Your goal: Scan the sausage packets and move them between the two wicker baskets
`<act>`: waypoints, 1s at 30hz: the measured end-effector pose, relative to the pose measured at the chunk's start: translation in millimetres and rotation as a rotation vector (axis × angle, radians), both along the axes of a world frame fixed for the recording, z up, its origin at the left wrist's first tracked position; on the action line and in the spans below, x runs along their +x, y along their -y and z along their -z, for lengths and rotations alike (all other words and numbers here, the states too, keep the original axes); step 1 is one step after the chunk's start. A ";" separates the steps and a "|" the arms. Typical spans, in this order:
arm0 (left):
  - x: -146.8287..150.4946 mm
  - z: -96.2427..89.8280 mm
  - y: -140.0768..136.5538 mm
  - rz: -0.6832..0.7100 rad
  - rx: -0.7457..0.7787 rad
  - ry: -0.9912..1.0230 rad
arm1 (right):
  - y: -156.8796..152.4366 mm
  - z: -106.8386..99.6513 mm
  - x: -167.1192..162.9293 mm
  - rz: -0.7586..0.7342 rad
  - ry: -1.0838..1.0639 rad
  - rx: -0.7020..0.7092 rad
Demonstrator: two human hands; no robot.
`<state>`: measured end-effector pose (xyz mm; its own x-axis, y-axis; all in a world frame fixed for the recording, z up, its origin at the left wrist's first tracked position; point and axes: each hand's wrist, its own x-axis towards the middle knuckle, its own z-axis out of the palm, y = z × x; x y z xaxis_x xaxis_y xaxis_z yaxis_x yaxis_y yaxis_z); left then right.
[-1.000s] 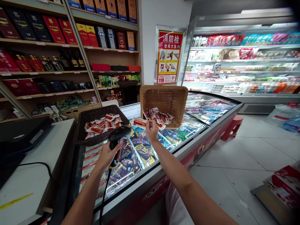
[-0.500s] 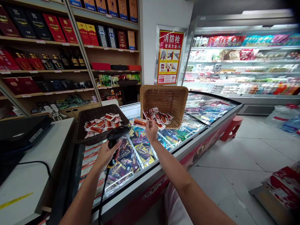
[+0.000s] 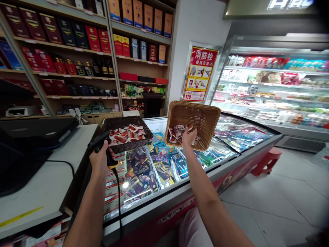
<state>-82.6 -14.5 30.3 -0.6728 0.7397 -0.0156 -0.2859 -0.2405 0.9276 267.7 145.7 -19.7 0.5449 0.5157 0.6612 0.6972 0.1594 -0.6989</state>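
Within the curled fingers of the left hand [image 3: 100, 159] sits the grip of a black pistol-shaped plastic scanner [image 3: 99, 140] with yellow trim. The right hand [image 3: 189, 136] reaches into a tan rectangular wicker basket [image 3: 209, 123], its fingers bent over red-and-white plastic packets of brown sausage [image 3: 177, 131]; whether they pinch one cannot be told. Just right of the left hand and scanner, a dark brown woven tray [image 3: 119, 120] holds more red-and-white packets [image 3: 127, 134]. From below the left hand, a black cable [image 3: 119, 202] hangs across the front edge of a long glass-topped chest freezer [image 3: 149, 210] that lies beneath both hands; swinging the scanner far could snag it there. The basket around the right hand leans with its mouth toward the person, so a knock from that wrist could tip it and scatter packets onto the glass. Slick wrappers might slide from a loose pinch, or drag neighbours along. Left of the left hand runs a white countertop [image 3: 46, 185]; beyond the right forearm, well apart, stands a red plastic stool [image 3: 266, 163].
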 end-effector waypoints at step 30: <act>16.8 20.2 -5.1 -0.015 0.092 -0.048 | 35.9 -20.3 -168.1 -0.539 0.158 0.165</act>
